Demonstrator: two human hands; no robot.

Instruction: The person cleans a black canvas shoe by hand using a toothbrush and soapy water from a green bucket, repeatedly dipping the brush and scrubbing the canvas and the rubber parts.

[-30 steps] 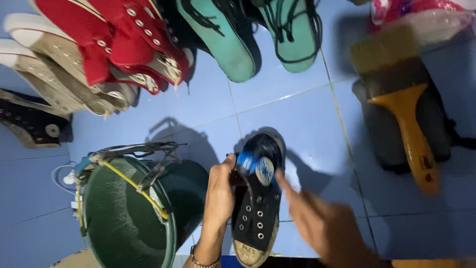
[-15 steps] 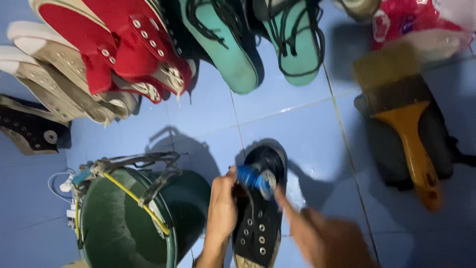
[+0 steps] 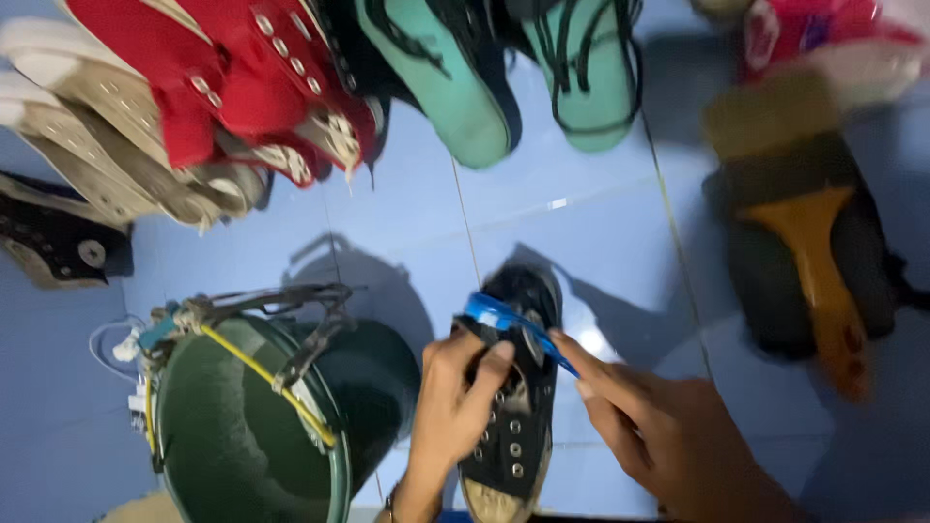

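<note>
I read this as a home wash area, floor level, likely a bathroom or back porch. Evidence: pale blue floor tiles [image 3: 601, 242] with visible grout lines; footwear spread directly on them, namely red sneakers [image 3: 223, 87], beige sneakers [image 3: 97, 165], 2 teal sandals [image 3: 513, 68] and a black high-top [image 3: 48, 242] at the edge. A green bucket [image 3: 232, 436] with a wire handle stands on the tiles. A yellow-handled brush [image 3: 814, 261] lies on a dark shoe.
</note>
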